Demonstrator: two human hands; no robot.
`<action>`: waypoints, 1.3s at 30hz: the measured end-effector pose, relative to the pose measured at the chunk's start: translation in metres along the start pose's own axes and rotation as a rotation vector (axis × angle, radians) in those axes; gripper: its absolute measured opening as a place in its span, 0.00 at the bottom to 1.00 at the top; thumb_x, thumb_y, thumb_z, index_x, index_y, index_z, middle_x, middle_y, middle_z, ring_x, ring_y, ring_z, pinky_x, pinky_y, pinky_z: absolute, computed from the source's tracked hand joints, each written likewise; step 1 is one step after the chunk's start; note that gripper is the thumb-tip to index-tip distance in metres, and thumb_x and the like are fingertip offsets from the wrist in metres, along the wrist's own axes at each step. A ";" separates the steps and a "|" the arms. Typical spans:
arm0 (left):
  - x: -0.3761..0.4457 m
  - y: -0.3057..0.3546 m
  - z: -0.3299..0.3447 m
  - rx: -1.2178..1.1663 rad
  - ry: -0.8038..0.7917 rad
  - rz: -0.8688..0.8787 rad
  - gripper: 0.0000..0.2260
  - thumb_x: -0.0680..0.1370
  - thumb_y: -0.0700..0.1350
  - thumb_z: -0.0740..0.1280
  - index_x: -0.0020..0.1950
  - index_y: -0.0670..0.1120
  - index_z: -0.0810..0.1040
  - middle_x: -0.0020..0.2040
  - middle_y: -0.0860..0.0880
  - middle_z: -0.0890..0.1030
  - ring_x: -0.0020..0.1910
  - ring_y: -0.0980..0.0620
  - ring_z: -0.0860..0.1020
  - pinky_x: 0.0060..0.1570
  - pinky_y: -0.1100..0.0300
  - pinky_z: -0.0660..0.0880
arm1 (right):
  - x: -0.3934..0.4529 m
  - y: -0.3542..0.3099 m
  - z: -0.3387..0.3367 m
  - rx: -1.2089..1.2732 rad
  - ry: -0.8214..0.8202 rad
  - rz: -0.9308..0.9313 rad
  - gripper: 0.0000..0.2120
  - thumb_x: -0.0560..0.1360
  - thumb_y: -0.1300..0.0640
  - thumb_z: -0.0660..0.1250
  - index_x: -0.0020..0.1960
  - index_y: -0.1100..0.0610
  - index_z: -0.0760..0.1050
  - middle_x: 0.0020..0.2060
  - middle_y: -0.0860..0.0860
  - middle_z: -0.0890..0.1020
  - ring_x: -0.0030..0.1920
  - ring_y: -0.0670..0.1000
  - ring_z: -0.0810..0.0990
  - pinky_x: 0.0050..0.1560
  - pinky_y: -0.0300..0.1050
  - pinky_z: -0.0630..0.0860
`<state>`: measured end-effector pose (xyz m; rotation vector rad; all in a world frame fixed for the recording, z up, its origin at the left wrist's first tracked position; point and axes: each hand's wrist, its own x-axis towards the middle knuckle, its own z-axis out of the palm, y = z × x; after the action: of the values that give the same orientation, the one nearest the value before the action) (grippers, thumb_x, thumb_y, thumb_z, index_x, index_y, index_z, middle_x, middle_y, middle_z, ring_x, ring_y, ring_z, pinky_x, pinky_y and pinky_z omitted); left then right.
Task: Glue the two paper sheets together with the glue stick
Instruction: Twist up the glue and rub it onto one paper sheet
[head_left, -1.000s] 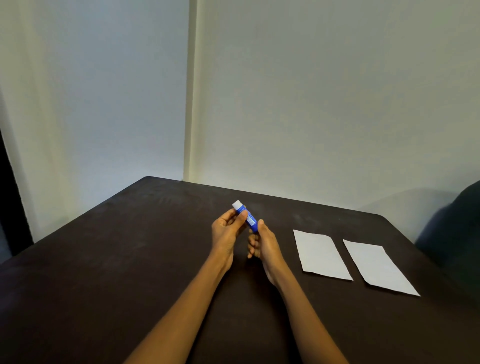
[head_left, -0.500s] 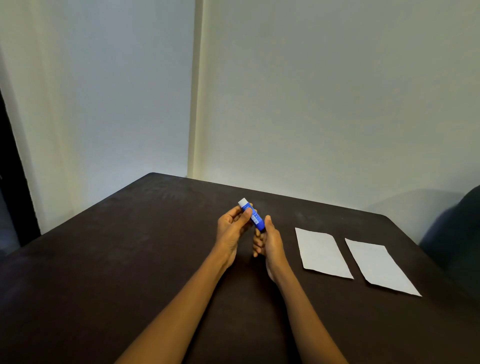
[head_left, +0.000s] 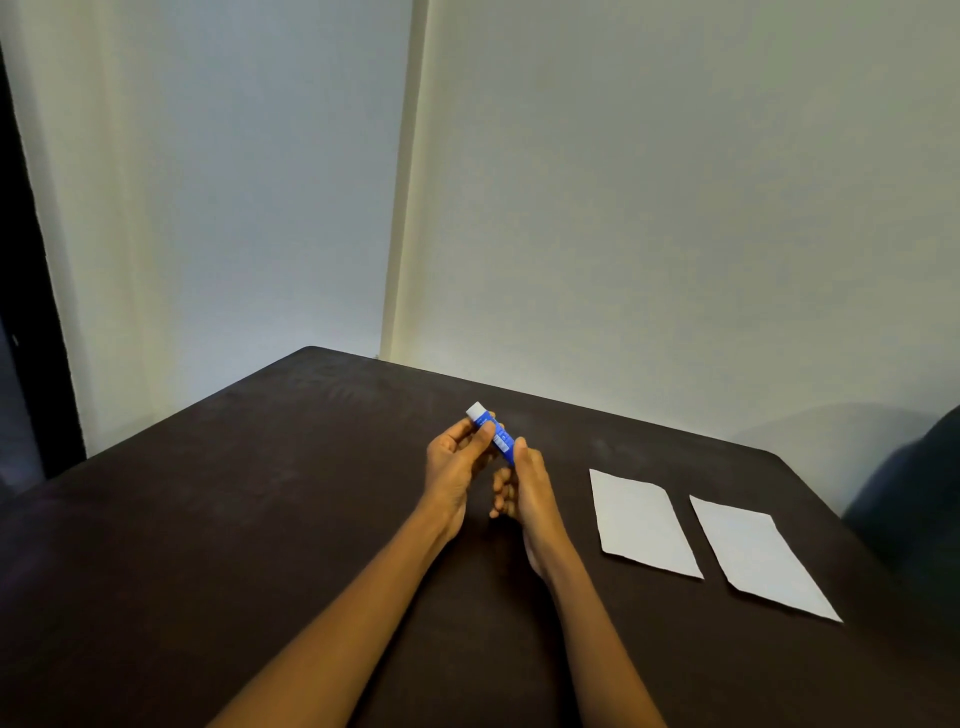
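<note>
Glue stick (head_left: 492, 432): held above the dark worktop (head_left: 260, 519), approx. centre of view. Long axis runs diagonal, white end up and to the far left, blue end down and to the near right. Body blue w/ a small pale label patch near mid-length; white end (head_left: 475, 410) squared off. Whether that end is the cap or the twist base cannot be told.

Left hand (head_left: 457, 467): thumb and fingers pinch the upper part of the stick, just below the white end. Right hand (head_left: 522, 486): fingers curled round the lower blue part, thumb tip up along the barrel. Both hands closed on the stick, held close together, forearms reaching in from the near edge.

Paper sheets: two white rectangles lying flat on the worktop, right of the hands. Left sheet (head_left: 641, 519) and right sheet (head_left: 756, 556) lie side by side, near each other but apart, a narrow dark strip between them. Neither hand touches them.
</note>
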<state>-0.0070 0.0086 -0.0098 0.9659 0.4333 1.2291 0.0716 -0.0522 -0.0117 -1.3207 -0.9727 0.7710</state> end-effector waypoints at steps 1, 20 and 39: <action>0.000 0.000 -0.001 -0.002 0.011 0.008 0.12 0.75 0.39 0.67 0.58 0.39 0.78 0.46 0.45 0.83 0.46 0.50 0.81 0.49 0.61 0.79 | 0.000 0.002 0.000 -0.014 -0.016 -0.018 0.15 0.80 0.44 0.52 0.50 0.54 0.69 0.30 0.49 0.73 0.26 0.43 0.71 0.27 0.38 0.72; -0.009 0.004 0.009 0.200 -0.068 0.080 0.14 0.71 0.40 0.72 0.56 0.43 0.80 0.48 0.44 0.83 0.47 0.52 0.82 0.46 0.63 0.79 | 0.000 -0.003 -0.010 0.374 -0.026 0.166 0.27 0.78 0.37 0.50 0.32 0.56 0.67 0.22 0.50 0.65 0.22 0.47 0.65 0.25 0.39 0.67; -0.011 0.009 0.005 0.155 -0.008 0.065 0.13 0.72 0.38 0.71 0.56 0.43 0.79 0.48 0.48 0.84 0.46 0.57 0.82 0.43 0.68 0.78 | 0.000 0.005 -0.015 0.456 -0.157 0.135 0.22 0.79 0.45 0.54 0.62 0.60 0.71 0.31 0.51 0.72 0.30 0.46 0.71 0.33 0.42 0.71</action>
<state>-0.0125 -0.0033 -0.0025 1.1238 0.4999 1.2640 0.0851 -0.0584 -0.0163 -0.9435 -0.7737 1.1379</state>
